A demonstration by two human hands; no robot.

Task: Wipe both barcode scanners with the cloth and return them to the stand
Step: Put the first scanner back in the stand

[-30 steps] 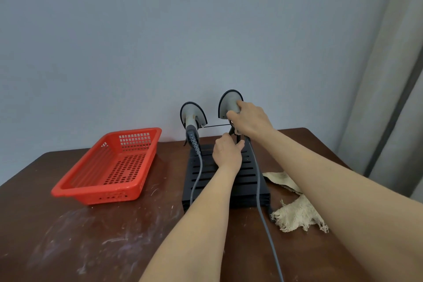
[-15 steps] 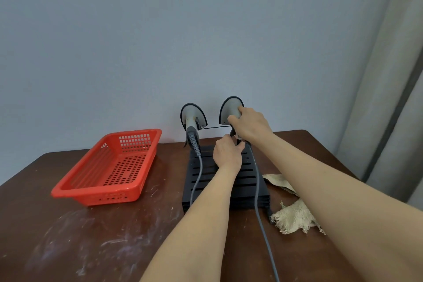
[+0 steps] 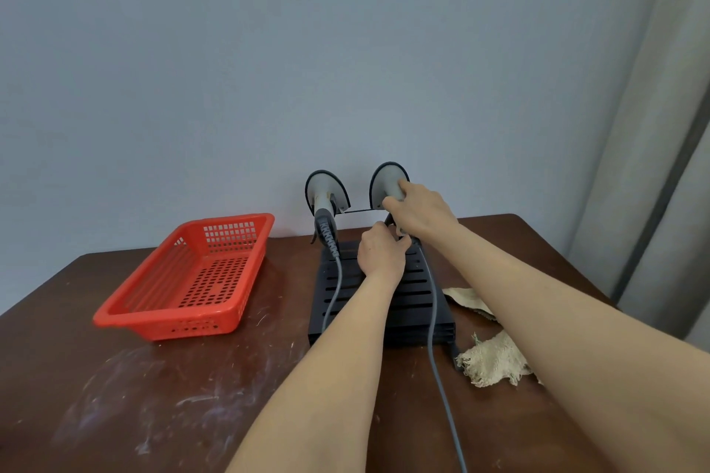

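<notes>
At the back of the black slotted stand (image 3: 413, 313), two grey black-rimmed barcode scanners sit upright: the right hand (image 3: 418, 211) curls its fingers round the right scanner (image 3: 384, 180), the left scanner (image 3: 325, 192) stands free, the left hand (image 3: 380, 253) rests just below, fingertips hidden, with one frayed beige cloth (image 3: 495, 361) right and one red plastic basket (image 3: 165, 324) left.

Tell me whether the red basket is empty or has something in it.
Empty: the basket shows its perforated floor bare from wall to wall, with nothing lying in it.
</notes>
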